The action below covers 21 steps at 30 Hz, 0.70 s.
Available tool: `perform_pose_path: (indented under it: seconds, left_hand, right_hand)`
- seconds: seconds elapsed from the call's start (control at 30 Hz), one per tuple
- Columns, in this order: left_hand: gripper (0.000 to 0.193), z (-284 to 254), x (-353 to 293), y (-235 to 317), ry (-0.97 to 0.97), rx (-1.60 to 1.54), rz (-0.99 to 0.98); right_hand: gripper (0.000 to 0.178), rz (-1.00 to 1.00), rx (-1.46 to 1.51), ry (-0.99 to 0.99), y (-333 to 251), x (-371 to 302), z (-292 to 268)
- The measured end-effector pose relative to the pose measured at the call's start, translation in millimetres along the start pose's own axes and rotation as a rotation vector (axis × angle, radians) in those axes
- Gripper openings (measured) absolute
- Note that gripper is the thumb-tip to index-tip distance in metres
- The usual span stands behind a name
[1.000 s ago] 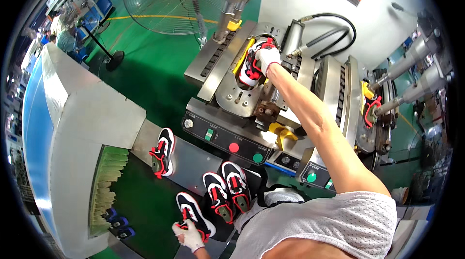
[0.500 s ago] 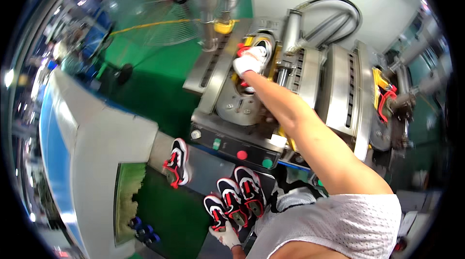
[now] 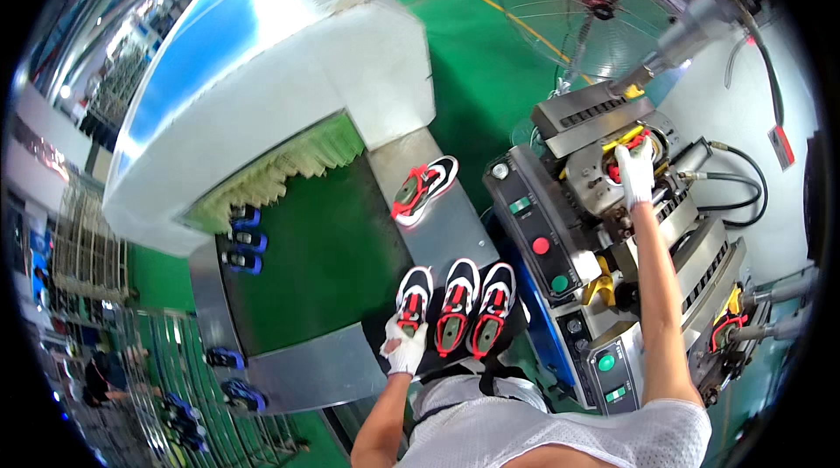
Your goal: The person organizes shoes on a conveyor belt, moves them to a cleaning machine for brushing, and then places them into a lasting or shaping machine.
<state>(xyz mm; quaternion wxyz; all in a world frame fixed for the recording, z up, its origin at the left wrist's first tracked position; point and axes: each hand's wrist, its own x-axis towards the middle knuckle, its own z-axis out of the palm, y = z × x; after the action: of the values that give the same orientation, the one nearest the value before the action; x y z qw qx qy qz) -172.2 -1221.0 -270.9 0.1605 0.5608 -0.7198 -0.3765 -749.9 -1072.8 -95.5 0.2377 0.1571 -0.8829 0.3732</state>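
Three black, white and red shoes stand side by side at the bench's near edge. My gloved left hand [image 3: 404, 347] is closed on the heel of the leftmost shoe [image 3: 413, 295]. Right of it are the middle shoe [image 3: 458, 297] and the right shoe [image 3: 494, 302]. My gloved right hand [image 3: 637, 172] reaches forward to the metal press [image 3: 595, 184], its fingers closed on a shoe with red trim [image 3: 645, 139] there. The hand hides most of that shoe. Another matching shoe [image 3: 423, 190] lies alone on the metal ledge.
A white and blue hooded machine [image 3: 385, 57] stands left, bristles [image 3: 289, 166] hanging over its green belt [image 3: 324, 249]. Several blue-soled shoes [image 3: 247, 240] sit on the belt's far left. A control panel [image 3: 532, 219] with buttons fronts the press. A wire-cage fan [image 3: 582, 9] stands behind.
My view has swung left, bringing more of the belt and hooded machine into sight. My left hand stays at the leftmost shoe's heel, and my right hand remains at the press.
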Motion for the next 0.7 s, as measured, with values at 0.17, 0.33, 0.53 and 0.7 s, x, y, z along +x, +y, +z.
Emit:
perform_pose_path:
  seconds: [0.17,0.33,0.53,0.7]
  left_hand:
    - [0.080,-6.4,0.7,-17.9,-0.054,0.038,0.074]
    - [0.067,-34.1,27.9,-49.0,-0.254,-0.213,0.024]
    - [0.066,-114.1,72.8,-72.7,-0.394,-0.365,-0.345]
    - [0.049,-161.0,85.0,-77.3,-0.328,-0.483,-0.267]
  right_hand:
    - [0.088,-0.382,-0.261,-0.332,-73.8,-229.8,-46.2]
    - [0.102,-0.178,-1.109,-0.899,-82.1,-306.2,-42.1]
    - [0.083,-0.063,-0.128,-0.811,-167.5,-368.0,-43.2]
    - [0.089,0.334,0.054,-0.700,-166.1,-512.6,-3.1]
